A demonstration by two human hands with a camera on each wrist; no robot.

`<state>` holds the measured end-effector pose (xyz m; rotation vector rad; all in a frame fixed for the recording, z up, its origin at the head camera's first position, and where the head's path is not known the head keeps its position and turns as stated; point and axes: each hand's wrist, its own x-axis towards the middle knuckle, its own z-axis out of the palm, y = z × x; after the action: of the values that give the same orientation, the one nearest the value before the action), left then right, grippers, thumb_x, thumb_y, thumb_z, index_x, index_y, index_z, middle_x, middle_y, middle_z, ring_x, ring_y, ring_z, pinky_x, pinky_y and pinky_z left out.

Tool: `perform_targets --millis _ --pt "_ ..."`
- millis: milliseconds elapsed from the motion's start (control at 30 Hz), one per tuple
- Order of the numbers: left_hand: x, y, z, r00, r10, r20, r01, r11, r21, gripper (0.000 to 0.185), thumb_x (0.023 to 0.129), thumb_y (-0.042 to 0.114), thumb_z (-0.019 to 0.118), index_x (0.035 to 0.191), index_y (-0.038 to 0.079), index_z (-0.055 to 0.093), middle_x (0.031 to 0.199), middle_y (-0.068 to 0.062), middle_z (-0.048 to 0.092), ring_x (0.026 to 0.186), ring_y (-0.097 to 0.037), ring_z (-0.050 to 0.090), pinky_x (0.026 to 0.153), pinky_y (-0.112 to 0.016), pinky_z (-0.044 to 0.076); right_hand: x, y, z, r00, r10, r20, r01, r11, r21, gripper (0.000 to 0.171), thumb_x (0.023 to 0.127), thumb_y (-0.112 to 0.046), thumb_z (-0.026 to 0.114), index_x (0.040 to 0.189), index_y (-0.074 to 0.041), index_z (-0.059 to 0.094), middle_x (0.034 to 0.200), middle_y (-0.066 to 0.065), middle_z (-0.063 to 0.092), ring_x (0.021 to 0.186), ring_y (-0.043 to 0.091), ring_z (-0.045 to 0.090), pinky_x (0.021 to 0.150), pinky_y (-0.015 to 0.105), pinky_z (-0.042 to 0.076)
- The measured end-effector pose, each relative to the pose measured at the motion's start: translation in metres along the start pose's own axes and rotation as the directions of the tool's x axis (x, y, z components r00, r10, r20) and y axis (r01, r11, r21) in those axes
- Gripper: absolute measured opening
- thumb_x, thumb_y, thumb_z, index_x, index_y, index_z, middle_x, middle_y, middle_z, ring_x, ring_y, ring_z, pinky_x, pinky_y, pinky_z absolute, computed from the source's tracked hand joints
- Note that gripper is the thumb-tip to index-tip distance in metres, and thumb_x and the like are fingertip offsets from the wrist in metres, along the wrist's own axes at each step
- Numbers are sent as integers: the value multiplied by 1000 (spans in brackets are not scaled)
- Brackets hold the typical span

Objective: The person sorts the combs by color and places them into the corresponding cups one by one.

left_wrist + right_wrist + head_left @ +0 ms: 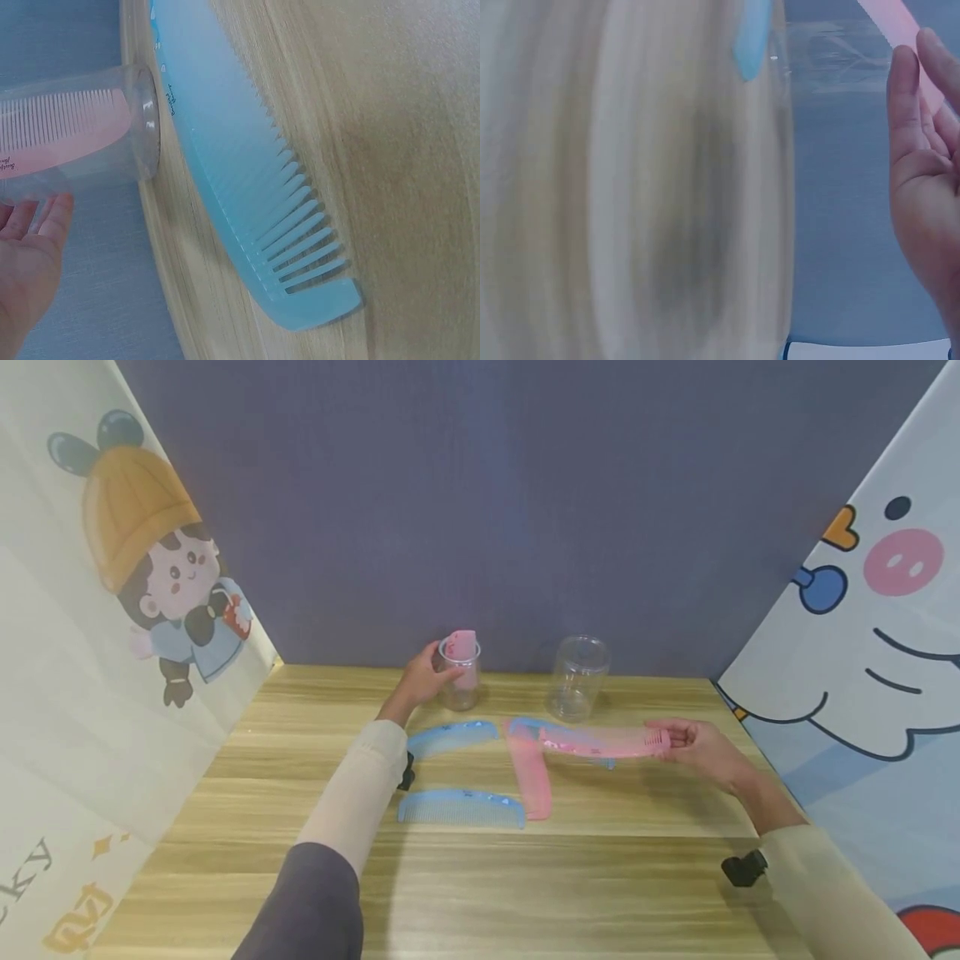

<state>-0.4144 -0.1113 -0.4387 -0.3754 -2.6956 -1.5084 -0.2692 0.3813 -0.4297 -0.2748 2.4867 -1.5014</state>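
Left hand [422, 681] grips clear cup [459, 675] at table's [480, 877] back edge; pink comb [467, 653] stands inside. Right hand [701, 748] pinches second pink comb [600, 743] by end, lifted above table. Best keep cup steady and tip comb end-first over its mouth. Count: pink combs three, blue combs three, clear cups two.

Right wrist view motion-blurred; blue comb [751, 37] cut off by top edge; fingers [902, 97] partly out of frame.
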Motion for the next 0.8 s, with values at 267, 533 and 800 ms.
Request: perform_targets --millis 267,533,800 --pt "0 0 0 1000 2 5 -2 1000 7 86 92 47 73 158 10 32 157 -19 45 141 -38 48 118 -53 41 13 -20 -2 999 -11 -42 10 1000 -21 71 92 -23 77 149 6 45 124 -16 65 103 -5 67 86 18 59" --pt "0 0 0 1000 4 5 -4 1000 -17 85 92 45 74 158 9 33 157 -19 45 141 -39 47 119 -54 40 35 -42 -1 997 9 -78 -15 997 -73 69 93 -28 76 149 -1 47 124 -6 66 100 -6 66 87 18 58" --pt "0 -1 1 1000 17 10 -16 999 -27 85 92 44 74 158 9 32 158 -19 44 142 -39 47 119 -53 41 54 -64 3 997 5 -83 -5 1000 2 65 93 -14 75 150 0 47 112 -13 69 98 -1 68 86 21 60"
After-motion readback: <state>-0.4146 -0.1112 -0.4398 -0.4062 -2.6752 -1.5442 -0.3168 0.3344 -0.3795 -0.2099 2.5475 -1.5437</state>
